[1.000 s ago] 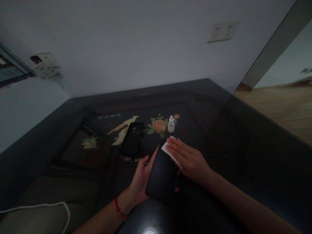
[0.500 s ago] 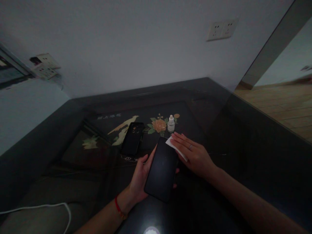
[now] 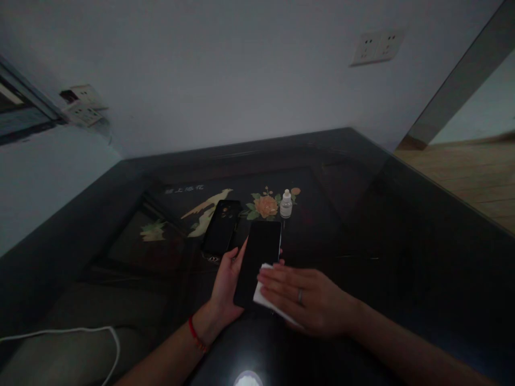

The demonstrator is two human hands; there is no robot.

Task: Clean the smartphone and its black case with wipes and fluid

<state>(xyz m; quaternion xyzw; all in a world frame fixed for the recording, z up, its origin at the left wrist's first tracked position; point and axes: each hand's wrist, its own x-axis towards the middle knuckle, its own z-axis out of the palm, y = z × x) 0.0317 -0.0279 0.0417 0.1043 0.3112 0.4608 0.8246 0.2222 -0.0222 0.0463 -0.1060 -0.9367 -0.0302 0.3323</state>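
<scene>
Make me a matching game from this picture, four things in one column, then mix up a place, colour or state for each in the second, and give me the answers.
Things:
1. phone
2. white wipe
3. small bottle
4. bracelet

Place, colour or state:
A. red
B. standing upright beside the flower picture on the dark table
C. held in the left hand
D. under the fingers of the right hand

Right pairs: 1-C, 2-D, 3-B, 4-A

A dark table (image 3: 346,225) carries a phone case (image 3: 220,229) and small bottle (image 3: 286,206).
</scene>
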